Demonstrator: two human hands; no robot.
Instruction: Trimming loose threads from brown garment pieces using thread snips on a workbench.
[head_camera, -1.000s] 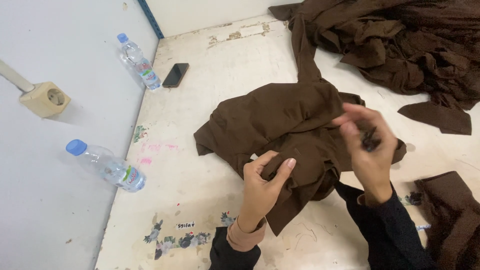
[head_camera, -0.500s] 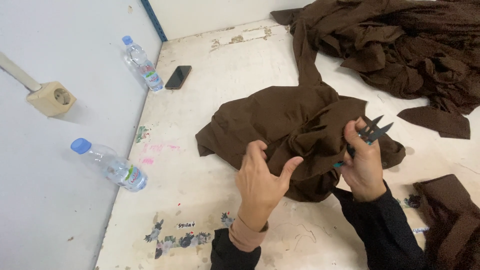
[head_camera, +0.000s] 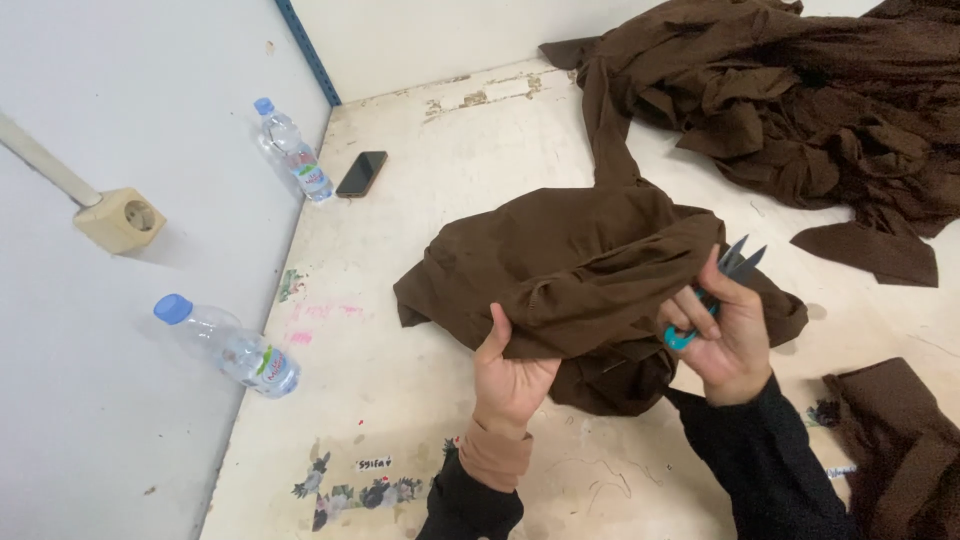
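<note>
From the head camera, the left hand (head_camera: 510, 375) grips the near fold of a brown garment (head_camera: 570, 270), its thumb pressed on top of the cloth and its fingers (head_camera: 497, 340) tucked under, so it is closed on the fabric and lifts that edge a little off the tabletop (head_camera: 430, 170). The right hand (head_camera: 725, 335) is curled around small thread snips (head_camera: 722, 285) with a teal handle; their dark blades stand slightly parted and point up and away, just beside the garment's right edge but not in the cloth. The garment lies bunched in the middle of the tabletop, one long strip running back toward a large pile of brown fabric (head_camera: 800, 110) at the far right. By the look of it, the work on this piece is under way rather than finished: the cloth is gathered and held, the blades bite on nothing. Two plastic bottles (head_camera: 235, 350) and a dark phone (head_camera: 361, 173) lie along the left edge.
</note>
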